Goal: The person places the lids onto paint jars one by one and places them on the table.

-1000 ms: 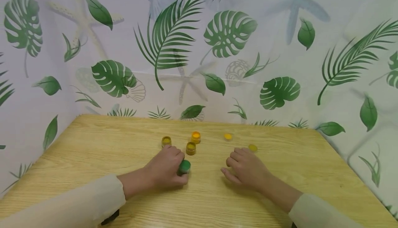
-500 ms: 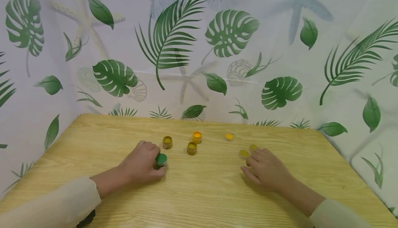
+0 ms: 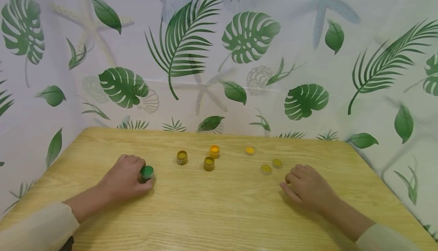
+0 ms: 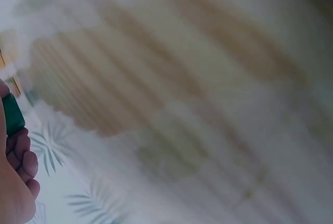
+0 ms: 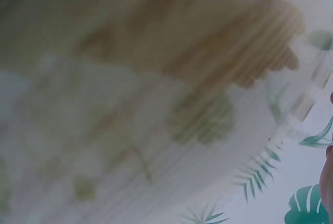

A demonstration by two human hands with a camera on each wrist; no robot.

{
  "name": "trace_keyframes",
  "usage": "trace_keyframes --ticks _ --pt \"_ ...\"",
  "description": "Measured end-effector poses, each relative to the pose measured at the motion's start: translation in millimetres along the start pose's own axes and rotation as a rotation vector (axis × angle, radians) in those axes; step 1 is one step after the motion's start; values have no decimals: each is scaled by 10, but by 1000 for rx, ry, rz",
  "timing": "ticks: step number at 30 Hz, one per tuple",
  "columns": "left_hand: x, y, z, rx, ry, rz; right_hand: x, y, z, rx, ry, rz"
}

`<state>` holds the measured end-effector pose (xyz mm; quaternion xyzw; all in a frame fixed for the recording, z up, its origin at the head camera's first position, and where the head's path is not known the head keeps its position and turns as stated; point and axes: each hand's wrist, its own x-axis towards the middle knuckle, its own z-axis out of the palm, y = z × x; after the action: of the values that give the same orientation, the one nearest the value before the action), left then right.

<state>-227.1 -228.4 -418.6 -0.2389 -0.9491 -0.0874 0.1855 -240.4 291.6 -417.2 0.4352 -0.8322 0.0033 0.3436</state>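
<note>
My left hand point(image 3: 124, 177) grips a small green paint jar point(image 3: 147, 172) between thumb and fingers, left of the other jars. A green patch of that jar point(image 4: 14, 115) shows at the left edge of the left wrist view, beside the curled fingers. Toward the right of the table, my right hand point(image 3: 309, 188) hovers low with loosely bent fingers and nothing visible in them. Just beyond its fingertips lie two olive-yellow lids point(image 3: 266, 169). Only a sliver of the right hand point(image 5: 328, 182) appears in the right wrist view.
Three uncovered little jars stand mid-table: an olive one point(image 3: 182, 158), an orange one point(image 3: 214, 151) and another olive one point(image 3: 209, 164). An orange lid point(image 3: 250, 151) lies to their right. A leaf-printed white sheet point(image 3: 191, 102) rises behind the wooden table point(image 3: 219, 213).
The left hand has carried the green jar leftward, away from the other jars. A second olive-yellow lid now lies beside the first, and the right hand has drawn off to the right.
</note>
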Motion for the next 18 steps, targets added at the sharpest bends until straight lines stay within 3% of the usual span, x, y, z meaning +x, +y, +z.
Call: trace_keyframes --ticks 9,18 --pt "-69 -187 -33 53 -54 -35 -29 39 7 -21 -34 32" --pt "-36 -127 -35 55 -48 -121 -3 49 16 -14 -42 82"
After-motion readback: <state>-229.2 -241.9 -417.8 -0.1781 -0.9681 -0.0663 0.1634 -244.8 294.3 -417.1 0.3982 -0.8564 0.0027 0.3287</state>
